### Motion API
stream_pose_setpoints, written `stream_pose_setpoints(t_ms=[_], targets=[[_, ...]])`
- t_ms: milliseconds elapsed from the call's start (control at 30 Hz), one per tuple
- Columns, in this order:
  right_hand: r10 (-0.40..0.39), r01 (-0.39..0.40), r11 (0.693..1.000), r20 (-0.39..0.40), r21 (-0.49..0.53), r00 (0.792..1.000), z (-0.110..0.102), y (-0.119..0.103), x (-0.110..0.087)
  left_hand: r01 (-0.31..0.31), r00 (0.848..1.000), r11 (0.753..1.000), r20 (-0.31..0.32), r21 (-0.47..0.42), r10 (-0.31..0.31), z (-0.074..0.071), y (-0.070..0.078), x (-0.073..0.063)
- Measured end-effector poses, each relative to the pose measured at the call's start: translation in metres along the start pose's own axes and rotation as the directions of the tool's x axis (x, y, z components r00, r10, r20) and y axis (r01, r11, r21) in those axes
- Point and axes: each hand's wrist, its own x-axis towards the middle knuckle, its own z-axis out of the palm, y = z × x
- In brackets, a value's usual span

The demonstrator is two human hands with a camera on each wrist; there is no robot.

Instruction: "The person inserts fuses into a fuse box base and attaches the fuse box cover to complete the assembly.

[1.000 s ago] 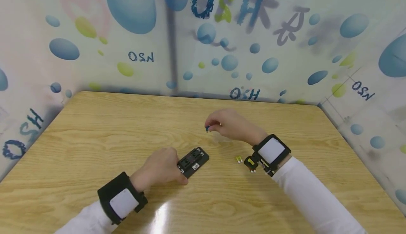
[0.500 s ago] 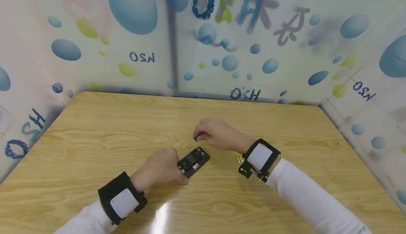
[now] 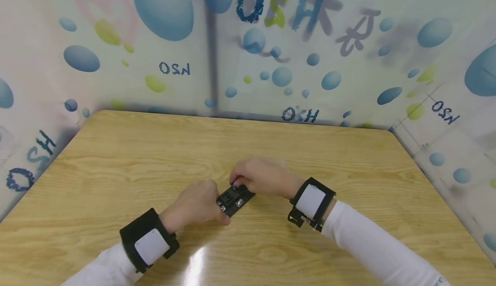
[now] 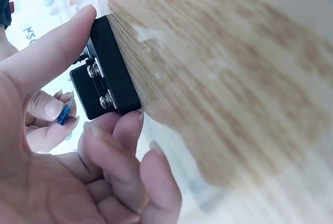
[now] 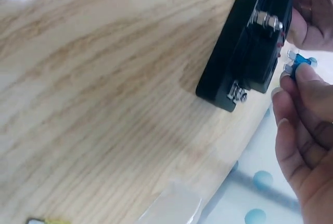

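Observation:
My left hand grips one end of a black fuse block, thumb on one side and fingers on the other. Metal screw terminals show along the block's edge in the right wrist view. Between thumb and fingertips my right hand pinches a blue blade fuse, its two metal prongs pointing toward the block's top face. In the right wrist view a small gap shows between prongs and block. The left wrist view has the blue fuse beyond the block, in the right fingers.
Both hands work over a wooden table, with printed walls behind it. A clear plastic piece and part of a yellow fuse lie on the table in the right wrist view. The right wrist hides that spot in the head view.
My right hand has come left and toward me, bringing the blue fuse from beyond the block to just over its far end. My left hand and the block have stayed put.

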Motion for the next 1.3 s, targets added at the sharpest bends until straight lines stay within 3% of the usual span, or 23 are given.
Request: stream_pose_setpoints(t_ms=[233, 500, 933, 1300], targets=[[0.017, -0.017, 1.0, 0.016, 0.02, 1.0, 0.004, -0.008, 0.002, -0.019, 1.0, 1.0, -0.006, 0.0, 0.019, -0.001, 0.001, -0.001], [-0.036, 0.035, 0.999, -0.032, -0.023, 0.999, 0.014, -0.013, 0.004, -0.06, 0.998, 0.998, -0.037, 0.003, 0.06, 0.001, 0.0, -0.002], [-0.037, 0.035, 0.999, -0.09, -0.027, 0.995, 0.017, -0.017, 0.002, -0.076, 0.996, 0.997, -0.036, -0.003, 0.076, 0.001, -0.001, -0.001], [-0.153, 0.136, 0.985, -0.17, -0.11, 0.974, 0.03, -0.015, 0.002, -0.107, 0.994, 0.994, -0.024, -0.011, 0.106, 0.001, -0.002, 0.0]])
